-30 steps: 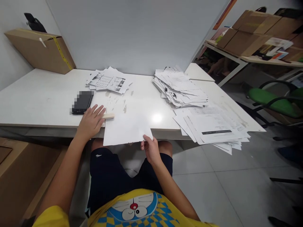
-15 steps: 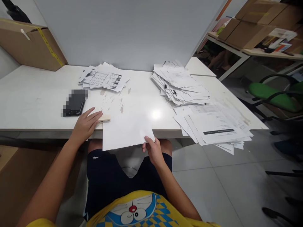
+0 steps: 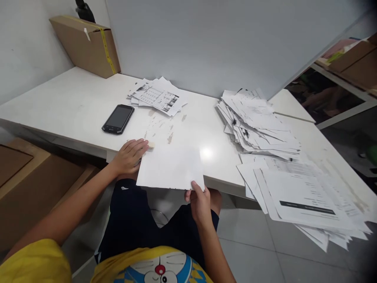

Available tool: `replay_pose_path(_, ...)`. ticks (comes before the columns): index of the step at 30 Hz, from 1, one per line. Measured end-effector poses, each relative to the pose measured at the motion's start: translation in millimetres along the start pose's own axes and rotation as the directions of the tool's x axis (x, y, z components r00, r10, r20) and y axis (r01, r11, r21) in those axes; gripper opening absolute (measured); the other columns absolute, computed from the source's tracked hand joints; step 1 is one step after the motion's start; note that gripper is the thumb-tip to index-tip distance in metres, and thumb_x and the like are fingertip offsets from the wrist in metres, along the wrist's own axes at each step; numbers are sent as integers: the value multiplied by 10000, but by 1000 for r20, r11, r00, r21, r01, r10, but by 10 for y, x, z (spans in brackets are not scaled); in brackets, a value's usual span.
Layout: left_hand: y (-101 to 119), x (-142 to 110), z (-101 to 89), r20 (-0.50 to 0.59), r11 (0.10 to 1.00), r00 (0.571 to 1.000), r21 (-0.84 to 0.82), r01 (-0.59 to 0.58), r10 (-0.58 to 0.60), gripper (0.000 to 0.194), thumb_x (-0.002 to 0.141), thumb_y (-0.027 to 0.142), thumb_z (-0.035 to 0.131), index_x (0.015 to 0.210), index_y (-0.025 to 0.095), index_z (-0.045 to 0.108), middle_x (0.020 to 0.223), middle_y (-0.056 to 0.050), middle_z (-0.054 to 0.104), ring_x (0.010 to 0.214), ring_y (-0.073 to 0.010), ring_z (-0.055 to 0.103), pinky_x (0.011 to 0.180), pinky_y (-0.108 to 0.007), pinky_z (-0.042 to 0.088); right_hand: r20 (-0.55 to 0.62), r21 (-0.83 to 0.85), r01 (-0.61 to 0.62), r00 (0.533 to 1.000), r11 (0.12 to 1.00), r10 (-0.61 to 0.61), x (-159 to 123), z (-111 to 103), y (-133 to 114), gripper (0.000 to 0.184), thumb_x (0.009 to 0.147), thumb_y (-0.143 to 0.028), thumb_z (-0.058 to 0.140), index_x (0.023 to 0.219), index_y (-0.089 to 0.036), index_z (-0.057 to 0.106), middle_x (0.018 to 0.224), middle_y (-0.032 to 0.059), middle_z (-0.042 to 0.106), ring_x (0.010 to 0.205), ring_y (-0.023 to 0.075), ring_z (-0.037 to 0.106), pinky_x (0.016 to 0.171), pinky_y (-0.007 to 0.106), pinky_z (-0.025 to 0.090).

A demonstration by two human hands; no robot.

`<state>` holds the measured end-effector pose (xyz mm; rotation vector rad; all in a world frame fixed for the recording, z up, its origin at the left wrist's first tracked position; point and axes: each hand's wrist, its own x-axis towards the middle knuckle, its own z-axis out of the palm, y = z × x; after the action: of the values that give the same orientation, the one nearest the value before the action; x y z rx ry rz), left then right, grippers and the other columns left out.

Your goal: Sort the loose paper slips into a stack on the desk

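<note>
A blank white sheet of paper (image 3: 172, 167) lies partly on the table and sticks out over its front edge above my lap. My right hand (image 3: 200, 200) pinches the sheet's near right corner, thumb on top and fingers underneath. At the sheet's left side, my left hand (image 3: 131, 156) rests on the table edge with fingers stretched out flat. Under its fingertips the end of a pale, wood-coloured strip (image 3: 151, 145) shows; the rest of it is covered by the hand. My left thumb is mostly hidden.
A black phone (image 3: 118, 119) lies left of the hands. Printed papers form a small pile (image 3: 157, 96) at the back, a thick pile (image 3: 256, 122) at the right, and a spread pile (image 3: 306, 196) overhanging the front edge. Cardboard boxes stand on the table (image 3: 85, 47) and below left (image 3: 44, 173).
The view has swung left, so the table and papers appear further right. Both hands stay at the sheet in much the same pose. The phone's screen, blurred out before, now shows.
</note>
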<state>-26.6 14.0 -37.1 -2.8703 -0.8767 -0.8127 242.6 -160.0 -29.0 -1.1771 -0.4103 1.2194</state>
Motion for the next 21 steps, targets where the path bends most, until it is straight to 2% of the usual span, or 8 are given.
replay_pose_path(2, -12, 7, 47, 8, 999, 999, 10, 49, -49, 489, 876, 407, 565, 1343, 264, 584, 1413, -112, 603, 1379, -295, 496, 1169, -470, 344, 1, 8, -6, 1000, 1000, 6, -4, 14, 12, 332, 710, -460, 783, 694, -199, 578, 434, -53, 502, 387, 99, 441, 428, 248, 387)
replay_pose_path(5, -10, 35, 112, -39, 989, 989, -5, 145, -145, 375, 933, 338, 492, 1277, 279, 632, 1298, -101, 682, 1292, -259, 584, 1126, -445, 403, 5, 23, -16, 1000, 1000, 16, -15, 28, 53, 346, 707, -469, 787, 688, -204, 564, 436, -53, 504, 389, 99, 442, 434, 249, 390)
replay_pose_path(8, 8, 65, 138, -105, 973, 969, -87, 214, -223, 344, 953, 347, 471, 1222, 278, 674, 1205, -97, 727, 1215, -252, 641, 1099, -433, 441, 6, 34, -21, 1000, 999, 21, -19, 29, 91, 363, 705, -478, 787, 669, -208, 547, 436, -55, 497, 390, 99, 443, 435, 250, 392)
replay_pose_path(11, 31, 85, 126, -117, 951, 955, -187, 248, -272, 332, 935, 412, 514, 1170, 284, 711, 1177, -92, 740, 1194, -261, 652, 1095, -438, 452, -6, 45, -25, 1000, 999, 25, -14, 34, 103, 354, 700, -473, 789, 681, -205, 558, 436, -58, 497, 383, 97, 434, 423, 248, 377)
replay_pose_path(17, 46, 90, 135, -133, 936, 947, -243, 254, -292, 328, 885, 408, 581, 1151, 291, 733, 1193, -92, 735, 1206, -273, 642, 1105, -447, 443, -25, 48, -9, 1000, 999, 10, -9, 86, 106, 356, 675, -467, 807, 706, -206, 566, 440, -66, 503, 374, 92, 418, 415, 242, 363)
replay_pose_path(21, 5, 50, 191, -139, 957, 956, -177, 231, -257, 381, 868, 445, 577, 1179, 281, 721, 1225, -103, 721, 1230, -279, 632, 1117, -434, 433, 6, -112, 76, 997, 991, -76, -35, -52, 10, 379, 724, -501, 774, 634, -209, 550, 439, -41, 512, 402, 111, 455, 443, 260, 388)
